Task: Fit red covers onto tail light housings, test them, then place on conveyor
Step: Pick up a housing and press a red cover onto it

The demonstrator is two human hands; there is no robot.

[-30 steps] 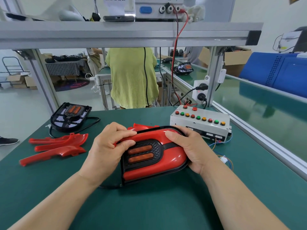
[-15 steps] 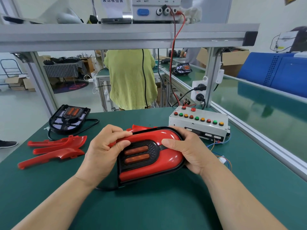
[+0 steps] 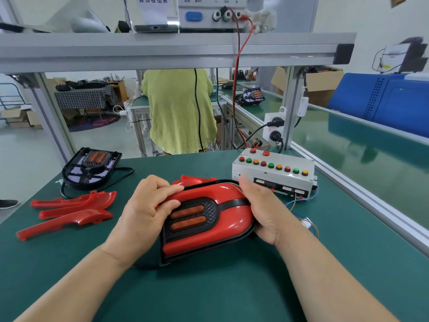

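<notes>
A tail light housing [image 3: 206,224] with red covers fitted and two orange lenses lies in the middle of the green table, tilted up toward me. My left hand [image 3: 144,210] grips its left end, fingers curled over the upper red cover. My right hand [image 3: 262,210] grips its right end, thumb on top. A bare black housing [image 3: 90,167] with a cable sits at the far left. Several loose red covers [image 3: 72,208] lie in front of it, and another red cover [image 3: 192,179] shows behind the held housing.
A white test box [image 3: 274,173] with coloured buttons stands at the right rear, loose wires [image 3: 301,210] trailing beside it. The green conveyor [image 3: 362,156] runs along the right past an aluminium rail. A person in a green shirt [image 3: 178,112] stands behind the table. A shelf [image 3: 162,49] hangs overhead.
The housing has tipped up a little at its near edge in both hands. My right hand has slid further round the right end.
</notes>
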